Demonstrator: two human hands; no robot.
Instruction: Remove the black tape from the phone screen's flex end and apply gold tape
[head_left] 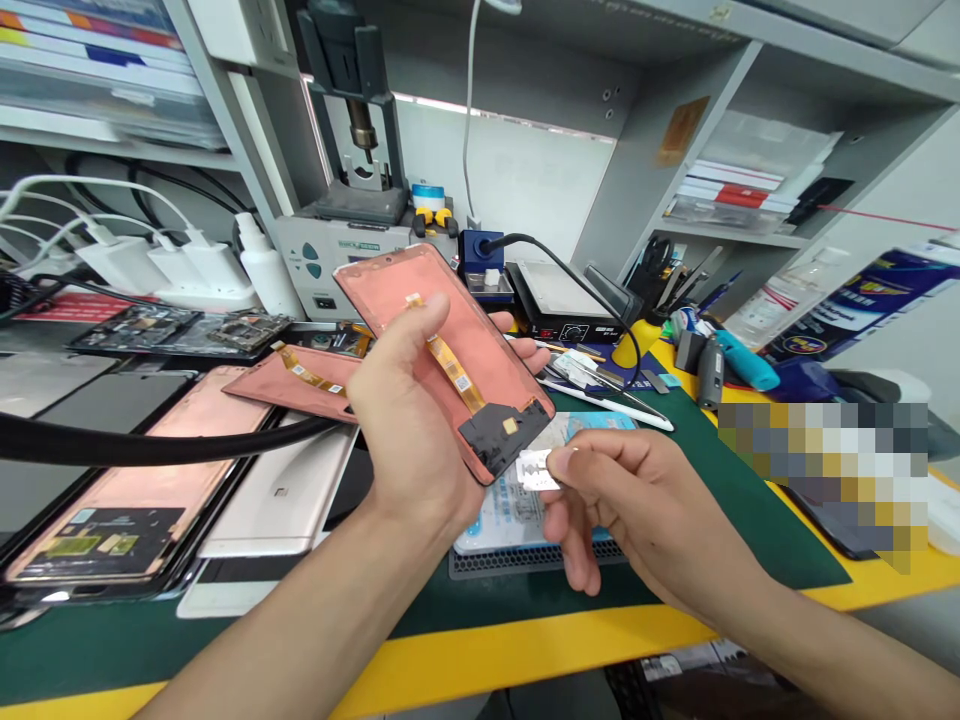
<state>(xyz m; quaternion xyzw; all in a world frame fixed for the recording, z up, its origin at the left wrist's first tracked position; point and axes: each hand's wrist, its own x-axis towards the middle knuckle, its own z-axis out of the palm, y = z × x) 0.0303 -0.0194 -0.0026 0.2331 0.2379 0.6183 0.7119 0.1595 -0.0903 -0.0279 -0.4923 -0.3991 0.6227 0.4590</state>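
My left hand grips a phone screen, its copper-coloured back turned toward me and tilted. The thumb presses near a gold flex cable that runs down to a black patch at the lower end. Between the thumb and fingers of my right hand is a razor blade, close to the screen's lower corner; I cannot tell whether they touch. Beneath both hands lies a blue-and-white packet on a dark perforated pad.
Another copper-backed screen and several phones, including a white one, lie to the left. A black cable crosses over them. Behind stand a grey rework station, a hot plate and a spray can.
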